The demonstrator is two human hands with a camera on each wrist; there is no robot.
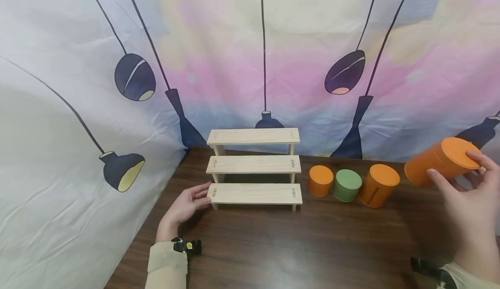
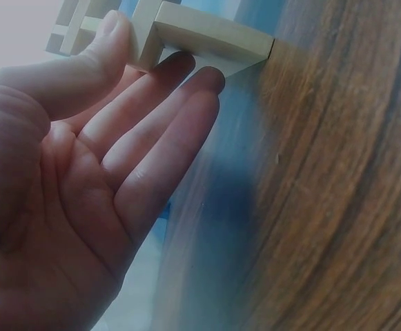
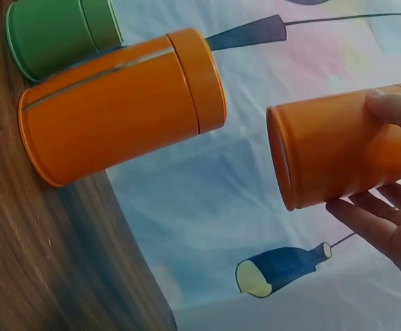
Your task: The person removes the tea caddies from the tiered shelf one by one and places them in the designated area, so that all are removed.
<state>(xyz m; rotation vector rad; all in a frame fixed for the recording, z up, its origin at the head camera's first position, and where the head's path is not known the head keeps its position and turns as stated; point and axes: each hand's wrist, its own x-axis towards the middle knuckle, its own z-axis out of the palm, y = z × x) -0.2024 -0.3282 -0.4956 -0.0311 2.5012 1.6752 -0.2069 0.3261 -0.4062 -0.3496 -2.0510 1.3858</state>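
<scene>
A three-step wooden shelf (image 1: 253,165) stands on the brown table. My left hand (image 1: 184,206) holds the left end of its lowest step, the thumb (image 2: 110,41) on the wood and the other fingers reaching behind and below. Off to the right, my right hand (image 1: 472,198) grips a tall orange canister (image 1: 433,165) in the air, tilted, its lid toward the palm. In the right wrist view the thumb and fingers lie on opposite sides of this canister (image 3: 338,152). Between shelf and right hand stand a small orange canister (image 1: 320,181), a green canister (image 1: 347,185) and a larger orange canister (image 1: 378,187).
Behind the table (image 1: 273,245) hangs a cloth backdrop (image 1: 234,72) printed with dark pendant lamps; it also runs along the left side. The three standing canisters form a row close beside the shelf's right end. Black straps (image 1: 187,245) circle both wrists.
</scene>
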